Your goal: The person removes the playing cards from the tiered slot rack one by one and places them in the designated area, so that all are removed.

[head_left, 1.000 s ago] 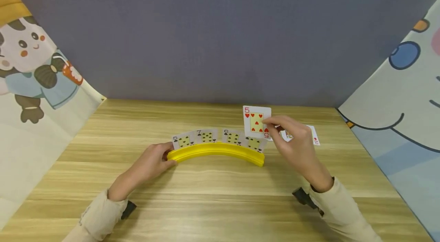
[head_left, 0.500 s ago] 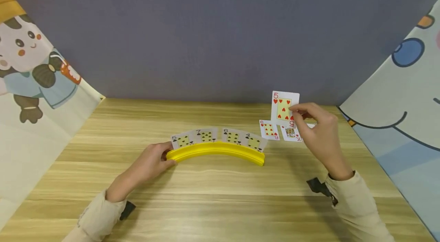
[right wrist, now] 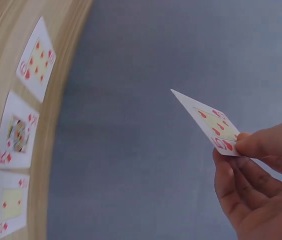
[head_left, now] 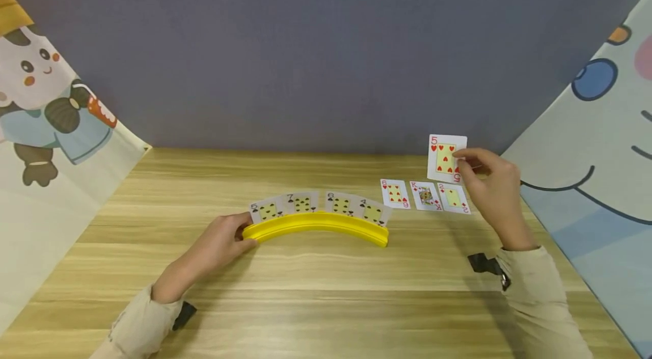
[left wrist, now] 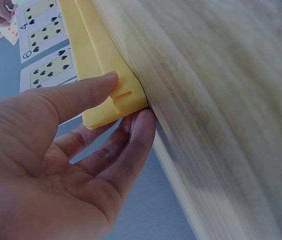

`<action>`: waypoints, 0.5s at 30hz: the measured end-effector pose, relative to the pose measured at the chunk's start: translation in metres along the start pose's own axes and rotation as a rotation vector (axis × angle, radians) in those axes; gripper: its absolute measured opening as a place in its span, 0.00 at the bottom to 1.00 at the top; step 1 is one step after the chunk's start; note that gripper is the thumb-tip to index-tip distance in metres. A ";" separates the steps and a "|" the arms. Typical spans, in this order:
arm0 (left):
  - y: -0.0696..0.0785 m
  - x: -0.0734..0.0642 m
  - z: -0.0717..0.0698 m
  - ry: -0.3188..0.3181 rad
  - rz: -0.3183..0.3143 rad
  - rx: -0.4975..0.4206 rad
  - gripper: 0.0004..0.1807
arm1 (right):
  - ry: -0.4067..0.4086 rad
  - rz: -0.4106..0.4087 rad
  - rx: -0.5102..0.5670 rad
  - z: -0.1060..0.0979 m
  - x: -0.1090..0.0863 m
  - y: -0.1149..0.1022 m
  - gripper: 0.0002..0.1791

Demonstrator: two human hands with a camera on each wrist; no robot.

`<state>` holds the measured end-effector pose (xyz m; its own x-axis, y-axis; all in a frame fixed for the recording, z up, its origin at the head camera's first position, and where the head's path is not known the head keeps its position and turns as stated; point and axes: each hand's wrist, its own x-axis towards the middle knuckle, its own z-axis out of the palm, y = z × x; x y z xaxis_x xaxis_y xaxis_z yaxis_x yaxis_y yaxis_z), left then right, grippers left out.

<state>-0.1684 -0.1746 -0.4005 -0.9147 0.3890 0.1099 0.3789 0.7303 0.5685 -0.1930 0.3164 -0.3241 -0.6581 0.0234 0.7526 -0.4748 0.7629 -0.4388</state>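
My left hand point(head_left: 214, 248) grips the left end of a curved yellow playing card holder point(head_left: 316, 221), thumb on the near face and fingers behind it. Several spade cards stand fanned in its slot: the five point(head_left: 267, 212), seven point(head_left: 303, 204), six point(head_left: 340, 205) and four point(head_left: 372, 213). Off to the right, my right hand point(head_left: 491, 195) pinches the five of hearts point(head_left: 442, 156) between thumb and fingers, face toward me. The right wrist view shows this five of hearts point(right wrist: 213, 125) held up, apart from the cards on the table.
Three face-up cards lie in a row right of the holder: a hearts card point(head_left: 394, 194), the king of diamonds point(head_left: 425, 196) and the two of diamonds point(head_left: 453, 199). The wooden table point(head_left: 326, 302) meets a grey back wall point(head_left: 326, 64); printed panels flank both sides.
My right hand has carried the five of hearts rightward and a little back, from beside the holder to above the two of diamonds, uncovering the row of cards. My left hand keeps its grip.
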 end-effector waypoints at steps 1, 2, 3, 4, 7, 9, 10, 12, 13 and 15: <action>0.000 0.000 0.000 -0.001 0.000 -0.001 0.21 | -0.004 0.016 -0.008 -0.001 0.000 0.003 0.07; 0.000 0.000 0.000 0.000 0.000 0.000 0.20 | -0.011 0.033 -0.016 -0.001 -0.001 0.006 0.07; 0.000 0.000 0.000 -0.001 0.000 -0.001 0.20 | -0.017 0.048 -0.023 -0.002 -0.001 0.009 0.07; 0.000 0.000 0.000 -0.001 0.000 0.000 0.20 | -0.024 0.064 -0.031 -0.003 -0.002 0.012 0.07; 0.000 0.000 0.001 -0.003 -0.001 -0.004 0.20 | -0.039 0.111 -0.058 -0.005 -0.004 0.022 0.07; 0.000 0.000 0.001 -0.003 -0.001 -0.006 0.19 | -0.044 0.127 -0.077 -0.007 -0.004 0.028 0.07; -0.001 0.000 0.001 -0.003 -0.002 -0.005 0.19 | -0.044 0.133 -0.084 -0.007 -0.005 0.031 0.07; -0.001 0.000 0.001 -0.002 -0.003 -0.008 0.20 | -0.043 0.143 -0.096 -0.008 -0.005 0.038 0.07; -0.001 0.000 0.001 -0.001 -0.003 -0.008 0.20 | -0.041 0.146 -0.102 -0.008 -0.005 0.042 0.07; -0.002 0.000 0.001 0.000 -0.006 -0.010 0.20 | -0.040 0.158 -0.116 -0.009 -0.006 0.048 0.07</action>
<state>-0.1694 -0.1751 -0.4027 -0.9167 0.3850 0.1067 0.3724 0.7270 0.5769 -0.2071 0.3586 -0.3454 -0.7431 0.1246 0.6575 -0.2949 0.8210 -0.4889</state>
